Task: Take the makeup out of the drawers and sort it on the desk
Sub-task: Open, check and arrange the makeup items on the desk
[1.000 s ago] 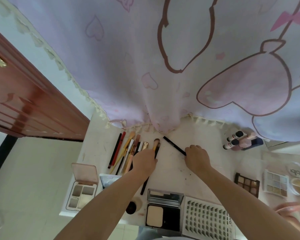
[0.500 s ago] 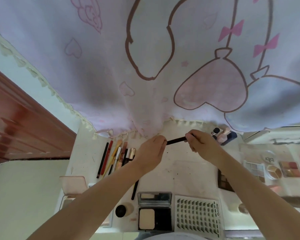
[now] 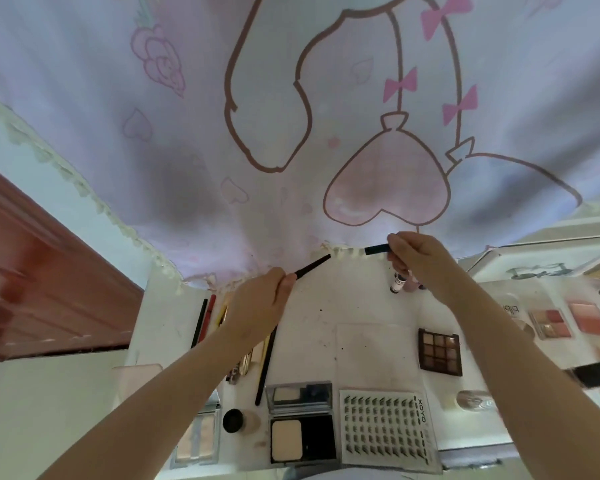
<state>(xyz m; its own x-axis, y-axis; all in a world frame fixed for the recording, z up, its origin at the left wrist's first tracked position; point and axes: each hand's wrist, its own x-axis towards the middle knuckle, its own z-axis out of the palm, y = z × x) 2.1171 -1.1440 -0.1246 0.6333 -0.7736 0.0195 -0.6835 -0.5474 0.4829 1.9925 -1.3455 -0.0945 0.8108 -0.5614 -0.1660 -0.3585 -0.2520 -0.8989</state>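
Observation:
My left hand (image 3: 257, 303) pinches a thin black makeup pencil (image 3: 312, 266) above the white desk (image 3: 326, 317), its free end pointing up and right. My right hand (image 3: 420, 261) pinches the pencil's black cap (image 3: 377, 250), held apart from the pencil with a gap between them. Under my left arm lies a row of pencils and brushes (image 3: 205, 317), partly hidden. A long black pencil (image 3: 265, 368) lies beside them.
Near the front edge sit a powder compact (image 3: 302, 434), a lash tray (image 3: 385, 427), a small black jar (image 3: 232, 420) and a pale palette (image 3: 196, 441). A brown eyeshadow palette (image 3: 440, 355), pink blush palettes (image 3: 568, 320) and small bottles (image 3: 397, 282) lie right. A pink printed curtain (image 3: 291, 116) hangs behind.
Both hands lifted the black pencil off the desk, then pulled apart: the cap came off in my right hand while my left keeps the pencil. The view tilted upward.

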